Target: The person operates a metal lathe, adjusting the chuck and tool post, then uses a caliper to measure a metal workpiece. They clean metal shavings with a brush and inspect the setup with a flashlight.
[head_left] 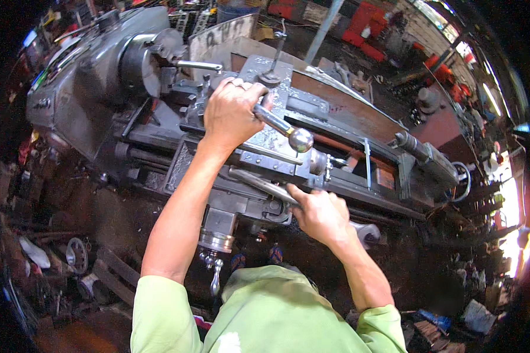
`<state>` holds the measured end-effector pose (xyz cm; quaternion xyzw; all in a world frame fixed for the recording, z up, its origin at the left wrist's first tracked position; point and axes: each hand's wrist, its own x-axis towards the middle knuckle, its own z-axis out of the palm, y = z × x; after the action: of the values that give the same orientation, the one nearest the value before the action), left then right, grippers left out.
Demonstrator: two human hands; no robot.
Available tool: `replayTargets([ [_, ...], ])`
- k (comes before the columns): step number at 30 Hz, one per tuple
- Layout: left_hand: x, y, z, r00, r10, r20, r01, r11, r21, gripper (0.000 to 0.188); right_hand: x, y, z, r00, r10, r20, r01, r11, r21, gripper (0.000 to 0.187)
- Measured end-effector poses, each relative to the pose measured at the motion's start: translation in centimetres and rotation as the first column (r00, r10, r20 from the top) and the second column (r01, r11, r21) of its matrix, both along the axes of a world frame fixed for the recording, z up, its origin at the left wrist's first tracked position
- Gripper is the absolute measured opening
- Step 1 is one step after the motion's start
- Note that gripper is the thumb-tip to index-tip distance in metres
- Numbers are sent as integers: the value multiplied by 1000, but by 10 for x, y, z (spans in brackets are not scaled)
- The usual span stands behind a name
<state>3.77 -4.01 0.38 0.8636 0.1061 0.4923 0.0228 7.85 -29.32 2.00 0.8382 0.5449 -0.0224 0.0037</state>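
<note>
Ball-ended lever (281, 129) seemingly fitted, my left hand (232, 112) around it; right hand (323, 216) holds spanner (264, 185), engaging no nut; remainder unclear.

we look out over a cluttered workshop floor (121, 226).
at the top we see a blue drum (238, 12), a pale board (218, 42) with dark lettering, a slanting grey post (323, 32) and a red panel (360, 26); to our left, a spoked wheel (76, 253) lies near wooden planks (122, 273); to our right, a tube lamp (492, 99) glows, and lower down a blue thing (434, 320) lies near a grey slab (480, 316).
</note>
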Motion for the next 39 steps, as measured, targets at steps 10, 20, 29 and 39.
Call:
replayTargets([
  [10, -5, 3, 4, 991, -125, 37, 126, 992, 0, 17, 4, -45, 3, 981, -106, -162, 115, 992, 48, 33],
  [20, 1, -6, 1, 995, -87, 50, 90, 995, -46, 9, 95, -273, -140, 397, -661, -636, 903, 407, 141, 38],
  [29, -8, -24, 11, 945, 279, -172, -275, 960, 46, 28, 332, -244, -180, 500, -782, -373, 859, 392, 329, 45],
  [39, -78, -122, -64, 759, 412, -504, -591, 761, -268, 28, 484, -271, -259, 579, -793, -187, 815, 558, 157, 42],
])
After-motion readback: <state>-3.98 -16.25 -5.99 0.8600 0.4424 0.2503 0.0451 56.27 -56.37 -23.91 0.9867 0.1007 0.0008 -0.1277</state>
